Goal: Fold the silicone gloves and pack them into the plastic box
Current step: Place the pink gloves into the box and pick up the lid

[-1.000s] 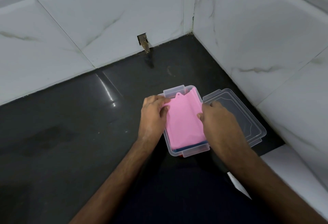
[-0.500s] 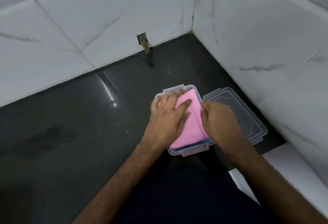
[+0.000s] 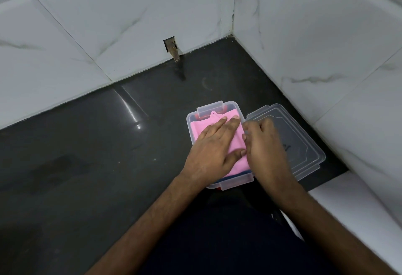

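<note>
Pink silicone glove (image 3: 236,144) lying folded inside the clear plastic box (image 3: 226,184), long axis running away from the viewer, hanging tab (image 3: 214,114) pointing toward the far wall. Left hand (image 3: 214,150) pressing flat on the glove, fingers straight and spread, fingertips reaching almost to the tab. Right hand (image 3: 266,146) sitting at the glove's right edge along the box wall, fingers curled; blurred, so impossible telling whether pinching the glove or only touching it. Box resting on the dark glossy table (image 3: 87,155), near the corner of the white marbled tile walls (image 3: 315,35). Clear lid (image 3: 304,146) lying just beside the box on the right, partly covered by the right hand. Showing at the box's edges under the pink layer: slivers of red at the far end and dark blue at the near end, too hidden for naming. Sitting at the back wall's base: a small brownish cutout (image 3: 171,48).
</note>
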